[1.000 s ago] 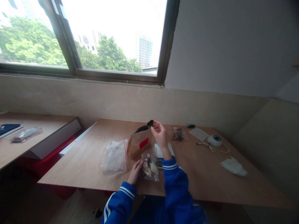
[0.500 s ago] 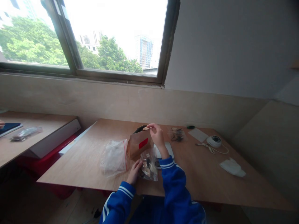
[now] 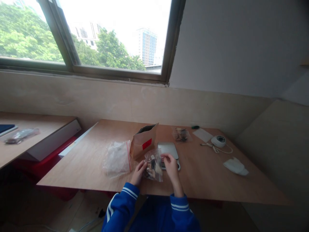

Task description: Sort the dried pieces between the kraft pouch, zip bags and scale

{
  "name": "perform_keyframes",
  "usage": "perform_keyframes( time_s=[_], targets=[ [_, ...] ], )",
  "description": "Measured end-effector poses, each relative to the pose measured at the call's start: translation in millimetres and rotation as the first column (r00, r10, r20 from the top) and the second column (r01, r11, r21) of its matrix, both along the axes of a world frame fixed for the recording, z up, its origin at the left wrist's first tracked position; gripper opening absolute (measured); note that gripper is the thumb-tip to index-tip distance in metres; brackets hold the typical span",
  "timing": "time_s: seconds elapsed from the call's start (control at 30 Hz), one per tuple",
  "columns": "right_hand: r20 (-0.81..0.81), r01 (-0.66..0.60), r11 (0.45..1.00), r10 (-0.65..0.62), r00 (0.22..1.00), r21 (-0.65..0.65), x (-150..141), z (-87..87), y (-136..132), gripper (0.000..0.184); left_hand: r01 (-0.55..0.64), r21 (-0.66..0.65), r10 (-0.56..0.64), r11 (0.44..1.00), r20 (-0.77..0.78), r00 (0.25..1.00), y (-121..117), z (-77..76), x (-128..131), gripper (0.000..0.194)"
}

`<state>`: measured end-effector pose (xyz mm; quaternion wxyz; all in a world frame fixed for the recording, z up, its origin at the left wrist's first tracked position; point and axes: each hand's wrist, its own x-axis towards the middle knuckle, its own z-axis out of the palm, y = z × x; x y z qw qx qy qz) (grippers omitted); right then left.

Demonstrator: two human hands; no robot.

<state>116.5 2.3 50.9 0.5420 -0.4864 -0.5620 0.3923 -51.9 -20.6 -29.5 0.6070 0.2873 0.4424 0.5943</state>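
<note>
My left hand (image 3: 138, 172) grips the left edge of a small clear plastic bag (image 3: 154, 170) that holds brown, dark and pale pieces. At that bag's right edge, the fingers of my right hand (image 3: 171, 166) are pinched together; what is between them is too small to make out. A brown paper pouch (image 3: 140, 145) with a red label stands upright just behind the bag, its top gaping. Partly covered by my right hand and the bag is a flat kitchen scale (image 3: 168, 149) with a silver plate. Left of the pouch lies a large clear zip bag (image 3: 117, 159) with a red seal line.
Another clear bag of pieces (image 3: 181, 134) lies behind the scale. Farther right are a green-capped item (image 3: 195, 127), a white sheet (image 3: 202, 134), a white dome camera (image 3: 218, 141) with its cable, and a crumpled white piece (image 3: 236, 166). A second table (image 3: 48, 129) stands left, across a gap.
My right hand has come away from the mouth of the paper pouch, down and toward me, to the clear bag's right edge. My left hand keeps its hold. More of the scale shows.
</note>
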Motion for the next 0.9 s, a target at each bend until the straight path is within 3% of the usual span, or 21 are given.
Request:
perform_keyframes(
  time_s=[0.1,0.23,0.4,0.5,0.6,0.77,0.9],
  targets=[
    [-0.017,-0.034,0.998,0.033,0.999,-0.057,-2.5,-15.9,-5.7,0.012,0.05,0.049,-0.049,0.998,-0.018,0.999,-2.0,3.7,0.8,0.042],
    [-0.082,0.011,0.997,-0.018,0.996,-0.081,-6.9,-19.4,-5.0,0.024,0.085,0.104,-0.081,0.991,-0.041,0.996,-3.9,5.2,0.9,0.036],
    [-0.083,-0.258,0.953,0.248,0.965,-0.157,-8.3,-19.1,-12.4,0.035,0.127,0.145,-0.12,0.981,-0.058,0.991,-4.9,5.6,0.5,0.033],
    [-0.076,-0.33,0.917,0.321,0.944,-0.226,-10.7,-20.6,-18.1,0.044,0.115,0.149,-0.108,0.982,-0.053,0.993,-4.5,6.8,0.6,0.032],
    [-0.063,-0.292,0.921,0.286,0.956,-0.256,-14.5,-19.9,-20.7,0.047,0.085,0.128,-0.08,0.988,-0.037,0.996,-4.4,8.2,1.1,0.034],
    [-0.052,-0.246,0.956,0.24,0.969,-0.158,-17.2,-14.8,-21.9,0.029,0.076,0.096,-0.076,0.993,-0.005,0.997,-5.5,10.1,1.3,0.035],
    [-0.045,-0.135,0.981,0.13,0.99,-0.137,-13.5,-14.0,-20.7,0.028,0.073,0.064,-0.074,0.995,0.01,0.997,-6.2,10.2,1.2,0.038]
  ],
)
